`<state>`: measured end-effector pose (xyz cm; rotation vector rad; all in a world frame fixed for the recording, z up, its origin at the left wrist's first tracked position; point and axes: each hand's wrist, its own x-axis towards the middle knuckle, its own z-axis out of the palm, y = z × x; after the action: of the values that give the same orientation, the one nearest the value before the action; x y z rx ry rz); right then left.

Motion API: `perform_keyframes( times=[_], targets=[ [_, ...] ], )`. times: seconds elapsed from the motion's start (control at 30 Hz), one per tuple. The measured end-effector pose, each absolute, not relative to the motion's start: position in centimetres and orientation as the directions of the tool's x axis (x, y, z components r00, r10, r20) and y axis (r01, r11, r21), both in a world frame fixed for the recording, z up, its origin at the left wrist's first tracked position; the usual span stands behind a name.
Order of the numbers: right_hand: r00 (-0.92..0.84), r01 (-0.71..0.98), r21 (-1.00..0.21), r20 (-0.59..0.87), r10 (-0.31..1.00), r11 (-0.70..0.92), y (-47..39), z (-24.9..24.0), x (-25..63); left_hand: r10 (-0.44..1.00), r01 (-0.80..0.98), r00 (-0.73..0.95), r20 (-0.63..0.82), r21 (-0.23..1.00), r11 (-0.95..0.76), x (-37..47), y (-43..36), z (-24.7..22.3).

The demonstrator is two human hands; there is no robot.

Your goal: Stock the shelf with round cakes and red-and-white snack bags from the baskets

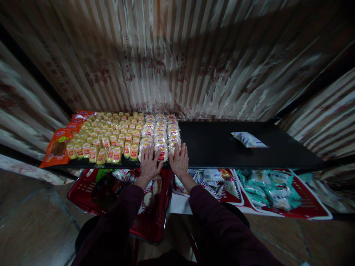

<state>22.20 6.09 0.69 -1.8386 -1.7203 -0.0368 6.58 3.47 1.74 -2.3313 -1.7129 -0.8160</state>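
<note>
Right now I have both hands at the front edge of a black shelf (pixel 206 147), palms down and fingers stretched out, neither one closed around anything. My left hand (pixel 150 164) lies over the front of the left column of round white packets (pixel 161 135), its thumb side near the middle column; my right hand (pixel 179 159) is at the front of the right column. Those packets stand in three columns near the middle of the shelf, just beside rows of yellow packets (pixel 109 133). Orange bags (pixel 59 144) line the left end. Well apart on the right, I see one pale bag (pixel 247 140) lying alone. Below the shelf, red baskets (pixel 316 208) hold more bags, green ones (pixel 274 188) among them.
</note>
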Motion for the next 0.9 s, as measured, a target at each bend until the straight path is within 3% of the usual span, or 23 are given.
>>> perform_keyframes(
  times=[0.33,0.9],
  targets=[
    [0.153,0.963,-0.263,0.331,0.931,-0.065,6.0,1.6,21.3,0.842,0.921,0.192,0.504,0.203,-0.332,6.5,3.7,1.5],
    [0.174,0.934,-0.354,0.353,0.919,-0.041,5.8,1.4,21.0,0.825,0.924,0.209,0.525,0.170,-0.342,6.0,3.6,1.8]
  ],
)
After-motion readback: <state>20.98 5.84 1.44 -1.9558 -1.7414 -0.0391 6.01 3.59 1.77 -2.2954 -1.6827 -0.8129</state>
